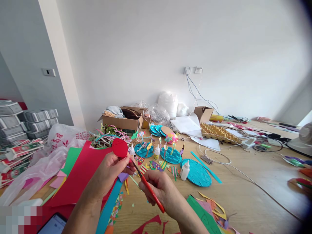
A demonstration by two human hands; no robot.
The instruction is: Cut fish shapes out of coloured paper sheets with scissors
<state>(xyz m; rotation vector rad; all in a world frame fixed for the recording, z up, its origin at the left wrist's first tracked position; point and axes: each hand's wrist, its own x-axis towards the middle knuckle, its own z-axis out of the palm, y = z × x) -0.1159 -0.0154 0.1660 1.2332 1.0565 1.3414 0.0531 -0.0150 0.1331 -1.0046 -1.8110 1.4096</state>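
Observation:
My left hand (pixel 113 167) pinches a rounded red paper cutout (pixel 120 148) upright above the table. In my right hand (pixel 161 188) is a pair of scissors (pixel 152 194) with red handles. Their dark blades point up and left, to the lower edge of the cutout by my left fingertips. Whether the blades touch the paper I cannot tell. Red paper scraps (pixel 149 224) lie below my hands. Just beyond them are decorated paper fish (pixel 157 165), white glue bottles (pixel 185 170) and blue-painted round pieces (pixel 170 154) with small upright decorations.
Large red paper sheets (pixel 80 177) and a phone (pixel 52 224) lie at left, beside plastic bags (pixel 36 175). Green paper and colourful scraps (pixel 207 213) are at front right. A cardboard box (pixel 122 123) and egg tray (pixel 219 133) stand at the back. A cable (pixel 255 182) crosses the right side.

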